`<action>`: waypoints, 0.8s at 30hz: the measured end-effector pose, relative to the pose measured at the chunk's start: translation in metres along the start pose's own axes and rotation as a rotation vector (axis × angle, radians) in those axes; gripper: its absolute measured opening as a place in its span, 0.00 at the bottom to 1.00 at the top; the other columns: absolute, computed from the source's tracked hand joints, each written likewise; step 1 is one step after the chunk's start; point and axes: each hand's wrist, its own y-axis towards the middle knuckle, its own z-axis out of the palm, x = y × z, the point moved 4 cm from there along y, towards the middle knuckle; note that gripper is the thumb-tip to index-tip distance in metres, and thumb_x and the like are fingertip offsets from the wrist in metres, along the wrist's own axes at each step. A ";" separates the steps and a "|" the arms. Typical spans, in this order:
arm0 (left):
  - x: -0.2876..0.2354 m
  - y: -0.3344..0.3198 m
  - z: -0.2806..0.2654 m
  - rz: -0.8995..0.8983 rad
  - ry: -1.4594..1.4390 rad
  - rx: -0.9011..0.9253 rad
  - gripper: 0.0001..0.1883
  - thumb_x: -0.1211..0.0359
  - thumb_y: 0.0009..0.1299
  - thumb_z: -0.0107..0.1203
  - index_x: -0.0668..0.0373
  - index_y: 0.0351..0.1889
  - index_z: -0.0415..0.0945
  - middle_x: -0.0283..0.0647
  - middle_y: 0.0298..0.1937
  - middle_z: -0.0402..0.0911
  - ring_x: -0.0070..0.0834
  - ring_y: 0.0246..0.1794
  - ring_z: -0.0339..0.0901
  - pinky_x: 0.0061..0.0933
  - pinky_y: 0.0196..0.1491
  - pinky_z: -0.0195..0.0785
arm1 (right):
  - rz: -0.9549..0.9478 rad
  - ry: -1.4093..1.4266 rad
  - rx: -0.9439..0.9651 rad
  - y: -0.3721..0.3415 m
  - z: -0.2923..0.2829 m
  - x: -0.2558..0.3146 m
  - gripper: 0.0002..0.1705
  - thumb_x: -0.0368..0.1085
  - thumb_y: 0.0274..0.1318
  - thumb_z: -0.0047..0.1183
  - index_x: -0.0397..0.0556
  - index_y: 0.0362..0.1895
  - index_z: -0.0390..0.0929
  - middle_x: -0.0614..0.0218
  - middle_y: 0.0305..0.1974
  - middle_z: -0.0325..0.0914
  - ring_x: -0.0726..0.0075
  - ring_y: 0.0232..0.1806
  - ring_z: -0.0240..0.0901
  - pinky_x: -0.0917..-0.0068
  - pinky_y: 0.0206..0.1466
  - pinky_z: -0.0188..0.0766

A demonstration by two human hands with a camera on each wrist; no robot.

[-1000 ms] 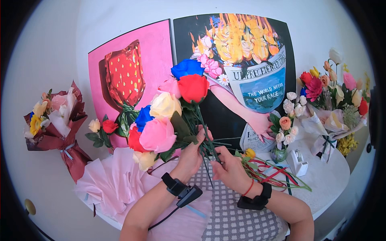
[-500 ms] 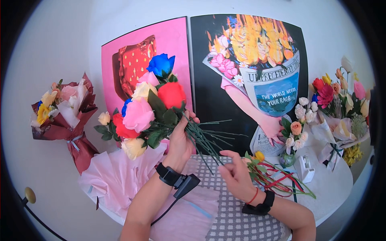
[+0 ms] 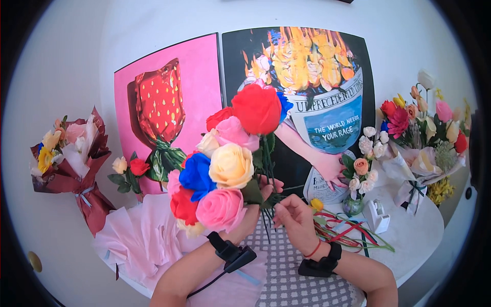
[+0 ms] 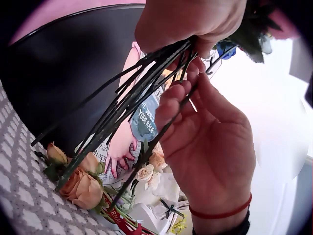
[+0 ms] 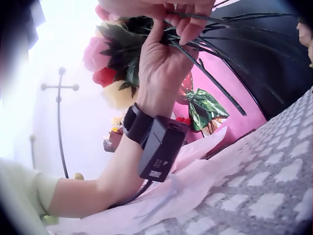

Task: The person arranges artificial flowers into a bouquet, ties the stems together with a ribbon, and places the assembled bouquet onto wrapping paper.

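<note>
Rose bunch of red, pink, cream and blue heads (image 3: 230,165) is held above the grey-and-white patterned cloth (image 3: 304,286). At left lies pleated pale-pink sheet (image 3: 143,240). Left hand (image 5: 164,63) has fingers curled round thin dark-green stems (image 5: 221,88) where they gather, probably because one grip there supports all heads; right hand (image 3: 296,219) pinches at least one stem, apparently for guiding it separately.

Facing me, before a pale wall (image 3: 169,20): pink painting (image 3: 197,77) on my left, black painting (image 3: 335,120) with flaming flowers and lettering on my right. Far left, bouquet in dark red wrap (image 3: 92,204). Right side: small glass vase (image 3: 353,206) of peach and white flowers (image 3: 361,166), white tape dispenser (image 3: 378,217) just beside it, bouquet in pale wrap (image 3: 423,153) beyond. My right wrist view adds a knobbed stand (image 5: 59,88).
</note>
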 end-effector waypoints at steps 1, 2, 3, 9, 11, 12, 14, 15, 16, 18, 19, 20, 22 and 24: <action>0.001 -0.001 0.000 -0.003 0.001 0.003 0.12 0.65 0.63 0.54 0.56 0.40 0.64 0.40 0.42 0.72 0.27 0.43 0.69 0.28 0.47 0.64 | 0.001 -0.020 0.033 0.000 0.001 -0.003 0.06 0.32 0.58 0.44 0.43 0.31 0.66 0.70 0.23 0.70 0.82 0.23 0.69 0.84 0.27 0.68; 0.002 -0.002 0.001 0.000 0.004 0.005 0.12 0.65 0.63 0.54 0.56 0.40 0.64 0.39 0.41 0.72 0.27 0.42 0.69 0.28 0.47 0.64 | -0.017 -0.073 0.031 0.000 0.002 0.000 0.06 0.31 0.58 0.43 0.43 0.30 0.66 0.70 0.22 0.71 0.81 0.24 0.70 0.83 0.28 0.69; 0.003 -0.002 0.001 0.003 0.007 0.007 0.12 0.64 0.63 0.54 0.56 0.39 0.64 0.39 0.40 0.72 0.26 0.42 0.69 0.28 0.47 0.64 | -0.016 -0.071 0.030 0.000 0.002 0.002 0.06 0.31 0.58 0.43 0.43 0.30 0.66 0.70 0.22 0.71 0.81 0.24 0.70 0.83 0.28 0.69; 0.002 -0.006 0.005 -0.055 -0.110 -0.082 0.11 0.64 0.63 0.54 0.56 0.37 0.65 0.37 0.34 0.72 0.26 0.39 0.70 0.27 0.45 0.64 | 0.086 0.011 0.039 0.001 0.003 0.001 0.05 0.29 0.57 0.42 0.41 0.29 0.65 0.67 0.24 0.72 0.80 0.24 0.72 0.82 0.30 0.73; 0.007 -0.006 0.003 -0.078 -0.107 -0.076 0.12 0.62 0.62 0.55 0.56 0.37 0.65 0.36 0.32 0.72 0.25 0.38 0.70 0.28 0.46 0.64 | 0.091 0.021 0.031 0.001 0.002 -0.003 0.04 0.29 0.57 0.43 0.40 0.33 0.67 0.67 0.24 0.72 0.80 0.25 0.72 0.82 0.31 0.75; 0.015 -0.005 -0.005 -0.027 -0.033 -0.108 0.13 0.62 0.62 0.55 0.56 0.37 0.65 0.36 0.31 0.72 0.25 0.37 0.70 0.29 0.47 0.63 | 0.094 0.022 0.029 0.001 0.003 -0.003 0.04 0.29 0.57 0.43 0.40 0.33 0.67 0.67 0.24 0.72 0.80 0.25 0.72 0.82 0.31 0.75; 0.015 -0.005 -0.008 0.019 0.042 -0.140 0.14 0.62 0.62 0.55 0.57 0.37 0.65 0.35 0.30 0.71 0.25 0.37 0.70 0.30 0.48 0.63 | 0.044 -0.042 0.005 0.001 0.003 -0.001 0.05 0.29 0.56 0.44 0.39 0.35 0.70 0.68 0.25 0.72 0.80 0.25 0.72 0.83 0.30 0.73; 0.012 -0.005 -0.006 0.035 0.079 -0.079 0.14 0.61 0.61 0.56 0.57 0.37 0.65 0.34 0.29 0.71 0.24 0.36 0.69 0.31 0.49 0.62 | 0.048 -0.042 0.002 0.002 0.002 -0.001 0.05 0.29 0.56 0.44 0.39 0.35 0.70 0.68 0.25 0.72 0.80 0.25 0.72 0.83 0.30 0.73; 0.007 -0.004 -0.003 0.049 0.115 -0.018 0.15 0.61 0.61 0.56 0.58 0.38 0.64 0.34 0.27 0.70 0.24 0.35 0.69 0.32 0.50 0.61 | -0.027 -0.174 0.019 0.003 0.001 0.000 0.06 0.29 0.55 0.45 0.38 0.34 0.71 0.69 0.24 0.72 0.80 0.25 0.71 0.83 0.29 0.72; 0.003 -0.005 -0.001 0.043 0.119 -0.021 0.15 0.61 0.60 0.57 0.58 0.37 0.65 0.33 0.27 0.70 0.23 0.34 0.69 0.32 0.51 0.61 | -0.082 -0.304 0.029 0.003 0.000 0.004 0.06 0.29 0.54 0.47 0.37 0.33 0.73 0.69 0.23 0.72 0.81 0.25 0.71 0.83 0.28 0.70; 0.001 -0.004 0.000 0.046 0.121 -0.020 0.15 0.61 0.60 0.57 0.58 0.36 0.65 0.33 0.26 0.69 0.23 0.33 0.68 0.32 0.51 0.61 | -0.088 -0.406 0.057 0.005 0.000 0.009 0.06 0.29 0.53 0.48 0.37 0.31 0.73 0.69 0.22 0.72 0.81 0.25 0.71 0.83 0.27 0.69; 0.000 -0.003 0.000 0.039 0.153 -0.005 0.15 0.61 0.60 0.58 0.59 0.35 0.65 0.33 0.26 0.69 0.22 0.33 0.68 0.32 0.51 0.61 | -0.090 -0.511 0.086 0.007 -0.001 0.013 0.07 0.29 0.52 0.50 0.36 0.28 0.74 0.70 0.21 0.72 0.81 0.25 0.71 0.82 0.27 0.67; -0.006 0.001 0.004 0.035 0.103 0.033 0.15 0.62 0.60 0.57 0.58 0.36 0.64 0.33 0.26 0.69 0.23 0.31 0.69 0.30 0.47 0.63 | -0.057 -0.577 0.143 0.014 -0.008 0.020 0.07 0.32 0.48 0.51 0.40 0.27 0.76 0.63 0.20 0.73 0.71 0.23 0.72 0.76 0.26 0.67; -0.010 0.004 0.001 0.070 0.095 -0.049 0.14 0.63 0.61 0.57 0.58 0.36 0.65 0.34 0.26 0.69 0.23 0.30 0.69 0.29 0.44 0.63 | -0.025 -0.642 0.209 0.024 -0.019 0.028 0.08 0.36 0.45 0.53 0.43 0.25 0.77 0.57 0.20 0.73 0.60 0.21 0.72 0.69 0.25 0.66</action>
